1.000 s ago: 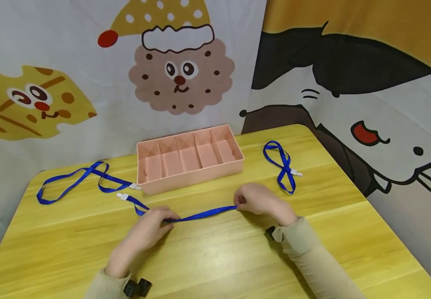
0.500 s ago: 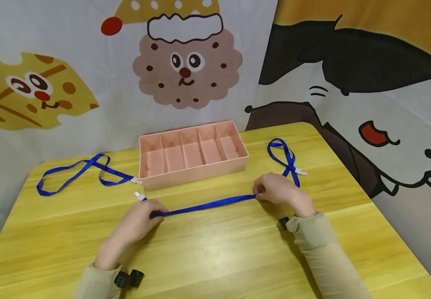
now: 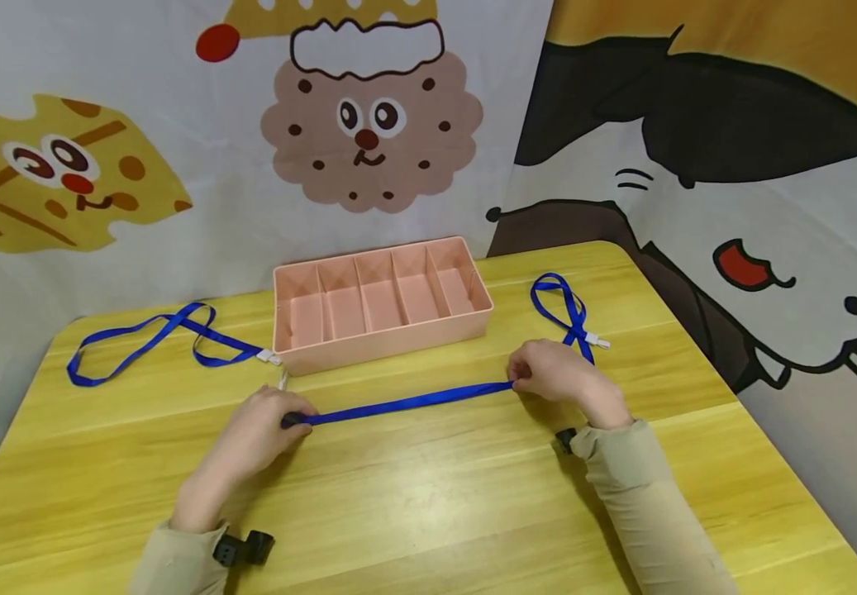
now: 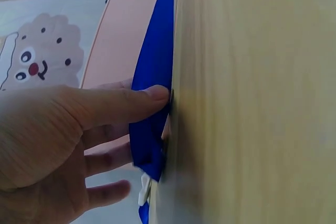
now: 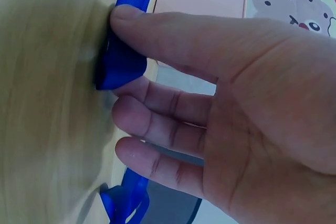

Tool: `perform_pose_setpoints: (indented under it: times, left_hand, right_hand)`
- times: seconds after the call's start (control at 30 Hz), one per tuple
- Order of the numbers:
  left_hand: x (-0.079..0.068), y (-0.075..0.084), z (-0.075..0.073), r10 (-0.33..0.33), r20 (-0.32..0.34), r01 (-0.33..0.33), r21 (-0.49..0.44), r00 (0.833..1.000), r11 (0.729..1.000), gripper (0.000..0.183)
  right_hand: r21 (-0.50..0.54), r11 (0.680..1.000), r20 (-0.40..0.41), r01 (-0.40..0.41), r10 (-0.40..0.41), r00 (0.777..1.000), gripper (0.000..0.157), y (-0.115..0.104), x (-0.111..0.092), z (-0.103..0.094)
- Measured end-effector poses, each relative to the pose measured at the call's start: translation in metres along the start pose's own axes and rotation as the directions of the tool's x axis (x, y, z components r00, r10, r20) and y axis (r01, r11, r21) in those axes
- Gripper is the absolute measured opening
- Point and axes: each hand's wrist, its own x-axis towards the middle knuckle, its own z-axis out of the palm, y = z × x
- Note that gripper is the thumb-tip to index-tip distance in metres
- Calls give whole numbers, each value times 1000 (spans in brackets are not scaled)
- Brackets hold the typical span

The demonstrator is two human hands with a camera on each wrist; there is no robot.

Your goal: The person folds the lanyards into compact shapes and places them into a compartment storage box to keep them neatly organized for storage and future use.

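Observation:
A blue lanyard (image 3: 413, 402) runs nearly straight between both hands, low over the wooden table. My left hand (image 3: 259, 423) pinches its left end between thumb and fingers; in the left wrist view the doubled blue strap (image 4: 152, 66) passes under the thumb, and a white clip (image 4: 144, 188) shows below. With thumb and index finger my right hand (image 3: 558, 373) pinches the other end, where the strap's folded loop (image 5: 123, 66) pokes past the thumb in the right wrist view. The remaining right fingers (image 5: 157, 124) are loosely bent.
A pink box (image 3: 391, 330) with several compartments stands behind the held lanyard. Another blue lanyard (image 3: 130, 357) lies looped at the left, its white clip (image 3: 268, 356) by the box corner. A third lanyard (image 3: 558, 285) lies behind my right hand. A printed cloth (image 3: 197, 240) hangs behind the table (image 3: 428, 512).
Both hands have moved apart, left hand to the left and right hand to the right and back. The lanyard between them now stretches longer and straighter. The head view has shifted slightly.

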Motion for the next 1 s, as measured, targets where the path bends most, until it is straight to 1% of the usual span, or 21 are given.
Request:
perform_pose_setpoints:
  times: [0.2,0.3,0.4,0.53,0.7,0.83,0.93,1.0]
  left_hand:
    - [-4,-7,-4,-31,35,31,-2,999,1000,20]
    - [-4,-9,-6,-44,35,43,11,998,999,18]
    - [-4,-11,-8,-57,29,57,7,998,998,14]
    - [-5,-11,-12,-96,35,98,-41,995,994,13]
    - [-6,-11,-16,-146,42,150,-130,988,980,13]
    - [-7,-12,-16,-146,28,149,-174,989,973,14]
    - [-6,-13,-17,-140,16,141,-172,990,975,18]
    - [-6,-14,-17,-130,4,129,-159,992,979,19]
  right_hand:
    - [-8,1000,-29,1,-1,1000,10,5,0,-1]
    - [-7,1000,-55,4,-5,998,8,6,-1,-3]
    - [-8,1000,-95,29,-29,995,7,8,-3,-6]
    - [-14,998,-144,54,-55,988,6,10,-6,-9]
    - [-11,998,-176,61,-62,983,6,12,-6,-9]
    - [8,998,-202,67,-64,977,5,12,-6,-10]
    - [21,997,-227,68,-61,972,7,13,-6,-10]
    - [21,996,-244,81,-73,967,10,14,-6,-11]
